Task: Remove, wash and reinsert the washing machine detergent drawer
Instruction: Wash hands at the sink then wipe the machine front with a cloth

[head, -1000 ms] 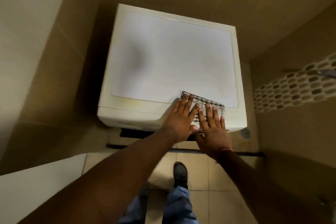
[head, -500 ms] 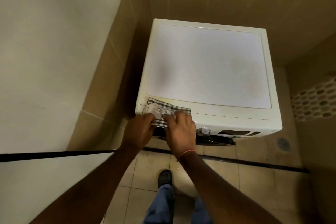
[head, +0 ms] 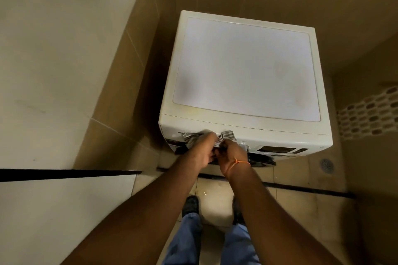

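A white front-loading washing machine (head: 245, 66) stands in a tiled corner, seen from above. A checked grey-and-white cloth (head: 224, 135) is bunched against the left part of its front panel, where the detergent drawer sits. My left hand (head: 202, 150) and my right hand (head: 231, 154) are side by side, both closed on the cloth and pressed against that panel. The drawer front is mostly hidden behind the cloth and my hands. A thin orange thread circles my right wrist.
The control dial and dark display (head: 276, 149) lie right of my hands. A tiled wall (head: 64, 49) runs close on the left. A floor drain (head: 327, 165) is at the right. A black floor strip (head: 301, 189) crosses in front of my shoes (head: 190, 203).
The cloth has gone from the machine's top right front edge to its left front panel. My hands went from lying flat on it to gripping it bunched.
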